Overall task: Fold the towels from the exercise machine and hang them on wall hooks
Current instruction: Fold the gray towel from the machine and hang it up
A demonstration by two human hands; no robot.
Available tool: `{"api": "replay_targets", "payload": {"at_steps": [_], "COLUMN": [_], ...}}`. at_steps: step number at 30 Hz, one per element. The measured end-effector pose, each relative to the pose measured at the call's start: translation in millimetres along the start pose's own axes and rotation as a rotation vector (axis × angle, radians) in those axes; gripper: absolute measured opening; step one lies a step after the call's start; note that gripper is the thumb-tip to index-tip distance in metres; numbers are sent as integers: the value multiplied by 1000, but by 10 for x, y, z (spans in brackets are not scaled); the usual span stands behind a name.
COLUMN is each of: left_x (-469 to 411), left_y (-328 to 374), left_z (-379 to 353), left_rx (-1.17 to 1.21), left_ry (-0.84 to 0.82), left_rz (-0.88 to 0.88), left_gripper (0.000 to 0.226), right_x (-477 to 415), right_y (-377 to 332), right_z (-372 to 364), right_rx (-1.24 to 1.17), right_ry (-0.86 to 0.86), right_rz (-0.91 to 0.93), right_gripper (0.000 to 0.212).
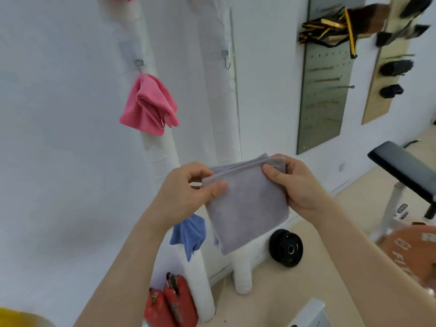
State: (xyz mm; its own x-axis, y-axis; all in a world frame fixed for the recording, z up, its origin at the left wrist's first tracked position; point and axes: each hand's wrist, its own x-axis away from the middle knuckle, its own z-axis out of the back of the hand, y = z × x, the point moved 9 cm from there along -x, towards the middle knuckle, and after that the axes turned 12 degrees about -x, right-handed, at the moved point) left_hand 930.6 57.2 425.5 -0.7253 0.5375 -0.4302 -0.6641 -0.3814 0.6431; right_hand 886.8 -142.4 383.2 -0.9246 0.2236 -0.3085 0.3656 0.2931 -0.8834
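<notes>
1. Head view: you hold the grey towel (245, 204) in mid-air in front of the wall. It is folded to a compact square, with several layers showing along its top edge.
2. Your left hand (186, 188) pinches the top left corner: thumb on the front face, fingers (199, 171) curled behind. Your right hand (302, 185) pinches the top right corner the same way, thumb in front and the rest wrapped round the right edge.
3. Step in hand, as I read it: the fold looks finished or one tidy-up short. Hanging is not yet done.
4. Wall status: a pink towel (148, 105) hangs from a hook up left. A blue towel (188, 232) hangs lower, just beside your left forearm; I can't see its hook. An empty hook (227, 59) sits to the right of the pink towel, above the grey one.
5. Next move calls for lifting the stack to the empty hook. One hand should keep the layers pinched while the other feeds a corner over the hook. I can't see a hanging loop on the grey towel.
6. Risk: the layers could splay if either pinch loosens. Keep the stack tight until the hook bears it.
</notes>
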Motion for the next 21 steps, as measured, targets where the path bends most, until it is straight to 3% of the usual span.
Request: {"api": "replay_targets", "payload": {"at_steps": [2,6,10,12,15,17,19,21], "left_x": [-98,-447,-799,-945,-1154,-1306,-1475,-1656], "left_y": [-22,35,210,275,299,317,299,246], "left_z": [-164,-295,-544,-641,-651,-634,-619,-584], "left_rx": [61,177,230,189,147,149,178,212], "left_ry": [-105,60,130,156,248,285,300,311], "left_rz": [54,75,123,142,183,200,223,244], "left_gripper": [34,26,29,21,20,18,20,26], "right_x": [-90,-320,-540,-643,-741,-770,-752,-728], "right_y": [31,65,92,92,-179,-441,-523,-517], "right_z": [146,498,798,950,1041,774,375,136], "right_rx": [-81,-210,-244,-127,325,384,380,541], "right_ry": [63,83,71,148,265,78,-264,-494], "right_rz": [-5,-71,-164,-160,30,179,150,129], "right_gripper": [16,35,22,26,56,55,62,80]}}
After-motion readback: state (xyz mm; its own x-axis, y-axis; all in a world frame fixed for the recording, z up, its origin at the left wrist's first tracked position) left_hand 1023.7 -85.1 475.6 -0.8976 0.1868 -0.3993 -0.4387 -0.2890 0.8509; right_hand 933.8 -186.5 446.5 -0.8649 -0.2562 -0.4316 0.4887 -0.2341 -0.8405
